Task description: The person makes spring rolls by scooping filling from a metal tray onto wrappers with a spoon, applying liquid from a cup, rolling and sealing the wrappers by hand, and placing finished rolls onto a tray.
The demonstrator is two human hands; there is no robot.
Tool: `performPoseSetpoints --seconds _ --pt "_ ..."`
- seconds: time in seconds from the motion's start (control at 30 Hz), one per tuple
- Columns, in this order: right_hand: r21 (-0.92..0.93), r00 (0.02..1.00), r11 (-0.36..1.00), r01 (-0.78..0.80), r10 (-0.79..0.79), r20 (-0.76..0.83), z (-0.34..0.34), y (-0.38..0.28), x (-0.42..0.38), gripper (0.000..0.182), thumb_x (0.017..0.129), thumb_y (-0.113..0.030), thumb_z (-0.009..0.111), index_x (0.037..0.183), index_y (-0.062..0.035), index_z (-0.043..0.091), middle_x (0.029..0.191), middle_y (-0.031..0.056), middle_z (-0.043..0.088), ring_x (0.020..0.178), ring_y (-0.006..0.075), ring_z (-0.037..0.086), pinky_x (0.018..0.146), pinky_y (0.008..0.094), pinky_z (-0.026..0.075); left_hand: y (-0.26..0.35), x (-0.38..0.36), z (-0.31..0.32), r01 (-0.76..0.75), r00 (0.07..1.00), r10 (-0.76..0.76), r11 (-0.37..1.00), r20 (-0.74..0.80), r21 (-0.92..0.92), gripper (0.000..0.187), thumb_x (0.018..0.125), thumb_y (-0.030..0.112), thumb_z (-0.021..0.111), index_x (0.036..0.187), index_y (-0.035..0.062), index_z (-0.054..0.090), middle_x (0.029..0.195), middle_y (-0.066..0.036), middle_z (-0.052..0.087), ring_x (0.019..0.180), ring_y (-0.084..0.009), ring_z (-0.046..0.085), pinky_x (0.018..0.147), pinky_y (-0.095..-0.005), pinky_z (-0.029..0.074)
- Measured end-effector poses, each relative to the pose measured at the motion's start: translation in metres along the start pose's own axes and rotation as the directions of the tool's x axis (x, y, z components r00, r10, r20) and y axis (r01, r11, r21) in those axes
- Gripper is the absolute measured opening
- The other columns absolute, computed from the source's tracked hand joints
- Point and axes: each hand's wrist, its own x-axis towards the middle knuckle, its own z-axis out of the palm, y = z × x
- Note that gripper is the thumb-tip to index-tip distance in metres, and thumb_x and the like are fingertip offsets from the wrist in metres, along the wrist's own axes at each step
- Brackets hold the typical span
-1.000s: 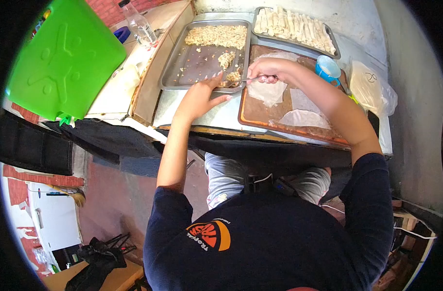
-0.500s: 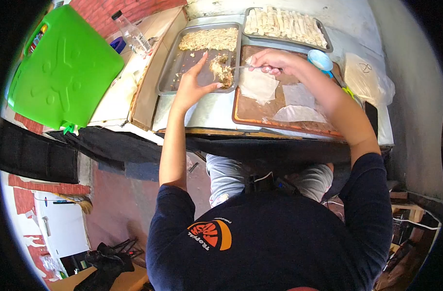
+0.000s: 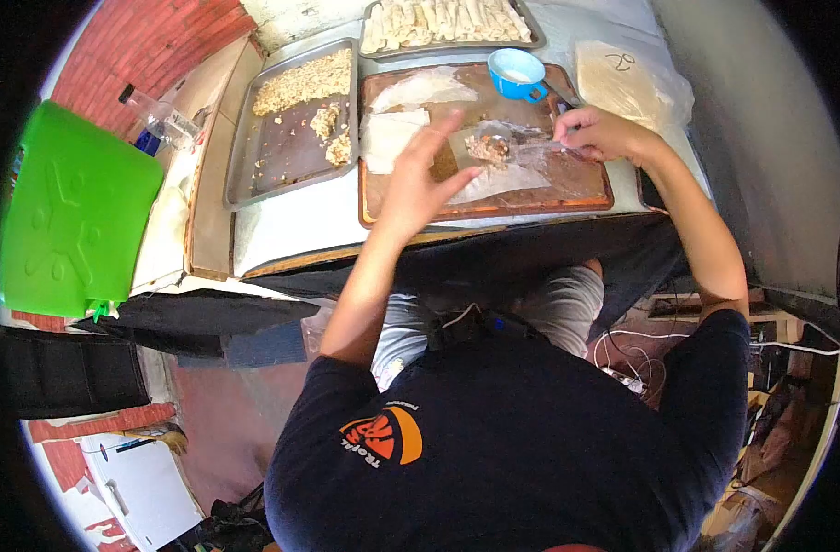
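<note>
My right hand (image 3: 602, 136) pinches the handle of a spoon (image 3: 536, 147), blurred by motion, over the right part of a brown board (image 3: 581, 191). At its far end a clump of crumbly filling (image 3: 487, 149) lies over a thin translucent wrapper (image 3: 503, 182). My left hand (image 3: 420, 184) hovers at the board's left front, fingers spread, holding nothing. Beside it lies a pale square wrapper (image 3: 391, 138), with another wrapper sheet (image 3: 429, 88) farther back. Left of the board, a metal tray (image 3: 277, 175) carries a bed of filling (image 3: 310, 83) and loose clumps.
A blue cup (image 3: 519, 75) with whitish contents stands on the board's back edge. Behind is a tray of rolled wrappers (image 3: 448, 26); a plastic bag (image 3: 627, 87) sits at the right. On the left are a green jerrycan (image 3: 80, 212) and a clear bottle (image 3: 167, 120).
My right hand has carried a spoonful of filling from the tray rightward to a wrapper on the board. My left hand has moved from the tray to over the board. The view has shifted.
</note>
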Motion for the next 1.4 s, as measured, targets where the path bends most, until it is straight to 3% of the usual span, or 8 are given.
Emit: performPoseSetpoints --seconds 0.13,0.23,0.47,0.57,0.7,0.93,1.2,1.4 --pt "-0.505 0.907 0.817 0.277 -0.396 -0.143 0.021 0.012 -0.007 0.017 0.084 -0.02 0.058 0.085 -0.003 0.061 0.073 0.0043 0.062 0.07 0.0176 0.059 0.066 0.033 0.046 0.002 -0.003 0.049 -0.1 0.993 0.093 0.99 0.067 0.1 0.029 0.084 0.013 0.07 0.111 0.0047 0.068 0.117 -0.015 0.066 0.118 -0.0334 0.058 0.096 -0.0394 0.049" --pt "-0.608 0.918 0.789 0.091 -0.304 -0.256 0.026 -0.004 -0.022 0.02 0.082 -0.022 0.058 0.088 -0.003 0.063 0.083 0.0103 0.066 0.08 0.0244 0.063 0.073 0.0366 0.048 0.0 -0.011 0.063 -0.082 0.995 0.07 0.982 0.075 0.17 0.024 0.087 0.01 0.063 0.109 0.0041 0.068 0.113 -0.015 0.067 0.114 -0.0352 0.06 0.094 -0.041 0.051" --pt "-0.717 0.826 0.646 0.261 -0.534 -0.181 -0.009 -0.018 -0.007 0.017 0.087 -0.02 0.059 0.083 -0.0036 0.061 0.071 0.0074 0.061 0.065 0.0178 0.057 0.062 0.0322 0.045 0.001 -0.016 0.057 -0.053 0.993 0.027 0.971 0.114 0.231 0.027 0.088 0.011 0.063 0.114 0.0059 0.067 0.119 -0.014 0.065 0.12 -0.0341 0.056 0.102 -0.043 0.044" --pt "-0.521 0.947 0.845 0.12 -0.255 -0.196 0.007 -0.069 0.004 0.017 0.09 -0.02 0.056 0.086 -0.0045 0.061 0.07 0.0053 0.059 0.06 0.0121 0.055 0.054 0.0292 0.042 0.002 -0.019 0.057 -0.086 0.994 0.068 0.971 0.085 0.222 0.03 0.089 0.013 0.063 0.118 0.0066 0.066 0.123 -0.015 0.063 0.123 -0.0359 0.053 0.107 -0.0462 0.038" --pt "-0.308 0.885 0.852 0.423 -0.461 -0.06 0.056 -0.089 0.083 0.022 0.09 -0.019 0.055 0.1 -0.0029 0.066 0.071 0.0023 0.059 0.061 0.0068 0.054 0.052 0.0238 0.042 0.008 -0.028 0.051 -0.069 0.996 0.058 0.984 0.068 0.162 0.034 0.088 0.015 0.064 0.122 0.0072 0.064 0.128 -0.017 0.06 0.124 -0.0393 0.051 0.108 -0.048 0.036" --pt "0.411 0.928 0.89 0.195 -0.304 0.218 0.133 -0.115 0.154 0.039 0.09 -0.018 0.06 0.127 -0.0045 0.056 0.093 0.0075 0.068 0.069 0.0108 0.059 0.058 0.0238 0.046 0.015 -0.049 0.028 0.01 0.998 -0.018 0.993 0.068 0.117 0.032 0.086 0.012 0.068 0.118 0.0052 0.067 0.124 -0.02 0.062 0.126 -0.0377 0.052 0.108 -0.0445 0.038" --pt "-0.232 0.818 0.811 0.537 -0.568 -0.09 0.074 -0.041 0.065 0.037 0.095 -0.027 0.061 0.124 -0.0046 0.057 0.095 0.0063 0.068 0.081 0.011 0.061 0.075 0.0271 0.05 0.012 -0.081 0.003 0.136 0.981 -0.122 0.987 -0.154 0.08 0.02 0.084 0.007 0.068 0.104 0.0037 0.071 0.11 -0.013 0.069 0.109 -0.0308 0.063 0.097 -0.039 0.046" --pt "-0.542 0.697 0.715 0.441 -0.653 -0.294 0.079 0.027 0.04 0.028 0.095 -0.013 0.057 0.121 -0.0027 0.059 0.108 0.0152 0.068 0.099 0.0277 0.066 0.089 0.0356 0.05 0.024 -0.059 0.018 0.196 0.974 -0.191 0.98 -0.126 0.032 0.022 0.084 0.007 0.069 0.105 0.0022 0.07 0.108 -0.015 0.069 0.102 -0.0298 0.065 0.088 -0.0352 0.05"
